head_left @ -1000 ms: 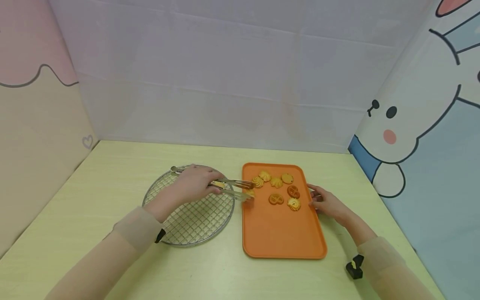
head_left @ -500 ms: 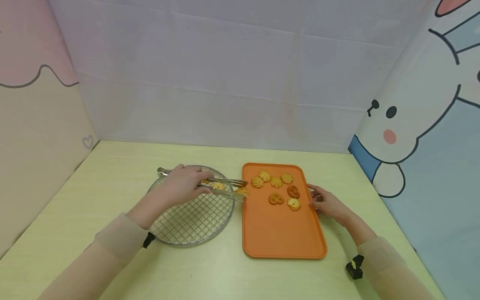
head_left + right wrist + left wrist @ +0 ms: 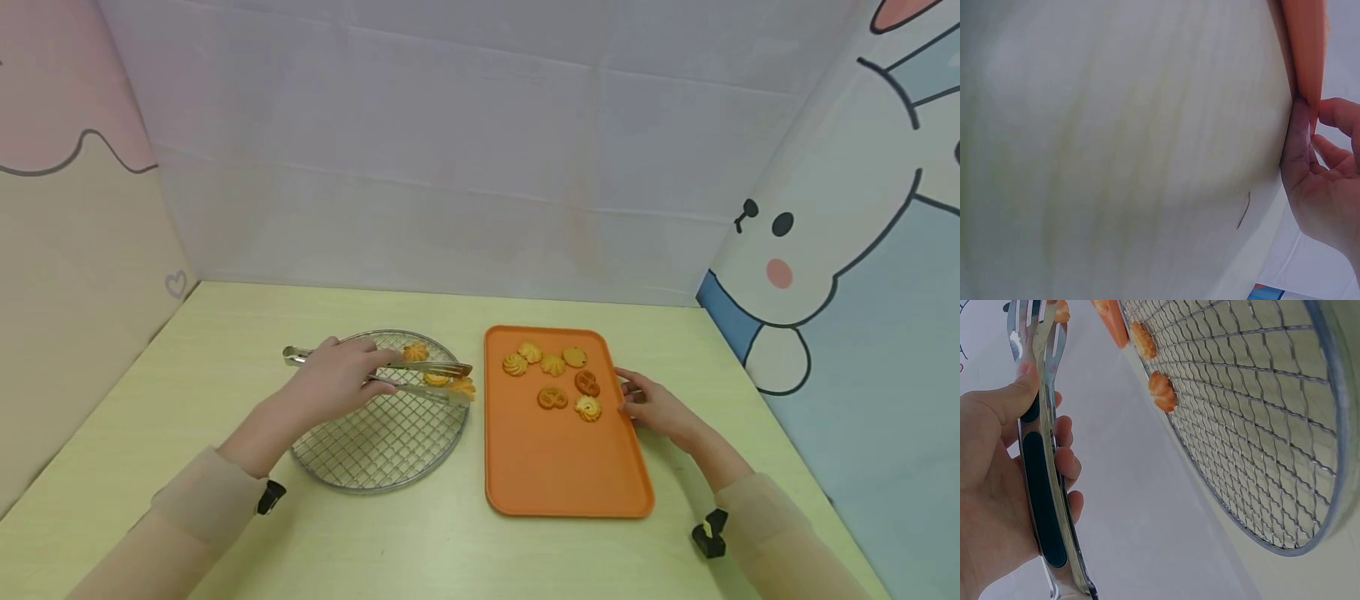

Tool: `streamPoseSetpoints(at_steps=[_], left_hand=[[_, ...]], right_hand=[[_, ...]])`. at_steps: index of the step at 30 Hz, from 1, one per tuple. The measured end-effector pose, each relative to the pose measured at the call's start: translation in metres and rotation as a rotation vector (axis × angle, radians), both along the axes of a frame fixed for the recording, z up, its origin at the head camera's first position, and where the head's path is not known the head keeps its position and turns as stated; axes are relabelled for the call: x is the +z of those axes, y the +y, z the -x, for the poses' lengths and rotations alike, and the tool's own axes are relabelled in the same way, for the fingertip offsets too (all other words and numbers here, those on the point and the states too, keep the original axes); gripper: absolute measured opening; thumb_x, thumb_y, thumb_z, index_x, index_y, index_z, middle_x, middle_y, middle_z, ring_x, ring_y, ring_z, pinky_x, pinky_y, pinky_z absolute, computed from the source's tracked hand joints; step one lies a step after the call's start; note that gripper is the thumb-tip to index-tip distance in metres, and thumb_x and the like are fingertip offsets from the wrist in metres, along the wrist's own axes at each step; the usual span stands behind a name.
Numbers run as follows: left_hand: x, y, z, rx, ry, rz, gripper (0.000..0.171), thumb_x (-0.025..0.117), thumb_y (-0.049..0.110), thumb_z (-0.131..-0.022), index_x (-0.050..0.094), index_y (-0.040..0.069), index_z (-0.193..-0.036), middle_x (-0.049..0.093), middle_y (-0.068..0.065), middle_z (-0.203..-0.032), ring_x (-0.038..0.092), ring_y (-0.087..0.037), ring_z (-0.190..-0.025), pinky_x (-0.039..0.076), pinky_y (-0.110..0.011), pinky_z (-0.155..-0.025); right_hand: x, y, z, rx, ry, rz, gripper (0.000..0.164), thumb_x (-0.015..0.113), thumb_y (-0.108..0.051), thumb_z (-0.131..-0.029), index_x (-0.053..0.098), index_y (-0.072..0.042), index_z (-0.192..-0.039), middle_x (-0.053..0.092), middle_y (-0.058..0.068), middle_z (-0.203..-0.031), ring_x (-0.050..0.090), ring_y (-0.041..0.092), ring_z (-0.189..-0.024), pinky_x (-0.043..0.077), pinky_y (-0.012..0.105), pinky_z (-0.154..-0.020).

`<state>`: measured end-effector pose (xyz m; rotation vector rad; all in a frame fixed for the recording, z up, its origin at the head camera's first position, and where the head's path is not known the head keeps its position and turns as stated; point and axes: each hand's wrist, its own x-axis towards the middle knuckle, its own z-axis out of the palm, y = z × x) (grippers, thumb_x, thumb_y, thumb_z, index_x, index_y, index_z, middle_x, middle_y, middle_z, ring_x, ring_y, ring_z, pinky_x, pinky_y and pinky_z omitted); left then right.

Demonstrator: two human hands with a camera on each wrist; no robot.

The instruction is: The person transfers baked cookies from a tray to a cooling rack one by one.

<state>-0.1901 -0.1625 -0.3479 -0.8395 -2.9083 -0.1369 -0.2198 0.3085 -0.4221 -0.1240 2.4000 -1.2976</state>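
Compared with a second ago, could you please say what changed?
The left hand drew the silver metal tongs leftward, carrying a golden ridged cookie from the orange rectangular tray to the round wire-mesh rack. The right hand, tray and its other cookies stayed put.

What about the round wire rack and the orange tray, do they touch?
Apart. The head view shows a strip of pale tabletop running between the wire rack and the orange tray.

Silver tongs (image 3: 1045, 494) (dark-inlaid) hold a golden cookie (image 3: 464, 387) over the wire rack's (image 3: 386, 442) edge
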Motion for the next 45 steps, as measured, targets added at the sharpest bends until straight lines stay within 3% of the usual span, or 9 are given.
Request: streamPoseSetpoints(at_steps=[18,25,39,45], left_hand=[[-0.025,-0.017,-0.007,0.033,-0.031,-0.026,0.043,0.067,0.04,-0.086,0.063,0.016,-0.121,0.066,-0.005,-0.098,0.062,-0.023,-0.088,0.041,-0.058,-0.088],[-0.032,-0.018,-0.01,0.036,-0.021,-0.034,0.041,0.069,0.039,-0.084,0.064,0.018,-0.119,0.066,-0.002,-0.092,0.061,-0.02,-0.081,0.042,-0.053,-0.083],[-0.04,-0.017,-0.01,0.046,-0.038,-0.009,0.043,0.069,0.041,-0.083,0.065,0.018,-0.119,0.067,-0.002,-0.095,0.062,-0.019,-0.083,0.044,-0.05,-0.078],[-0.041,-0.017,-0.01,0.05,-0.057,-0.005,0.044,0.068,0.042,-0.084,0.064,0.017,-0.12,0.067,-0.005,-0.1,0.064,-0.024,-0.092,0.044,-0.053,-0.081]], right_hand=[[0.001,0.0,0.001,0.006,-0.007,-0.004,0.066,0.053,-0.006,-0.093,0.019,-0.001,-0.149,0.04,0.023,-0.126,0.044,0.029,-0.109,0.051,0.031,-0.081],[0.0,0.001,0.001,0.008,-0.004,-0.003,0.066,0.053,-0.006,-0.093,0.019,-0.001,-0.149,0.039,0.024,-0.127,0.044,0.03,-0.108,0.051,0.031,-0.081],[0.0,0.002,0.001,0.018,-0.008,0.002,0.065,0.052,-0.006,-0.094,0.018,-0.001,-0.149,0.039,0.023,-0.125,0.044,0.028,-0.106,0.051,0.029,-0.079],[0.001,0.001,0.001,0.017,-0.014,-0.007,0.064,0.051,-0.006,-0.094,0.019,-0.001,-0.149,0.039,0.022,-0.124,0.043,0.027,-0.105,0.051,0.028,-0.079]])
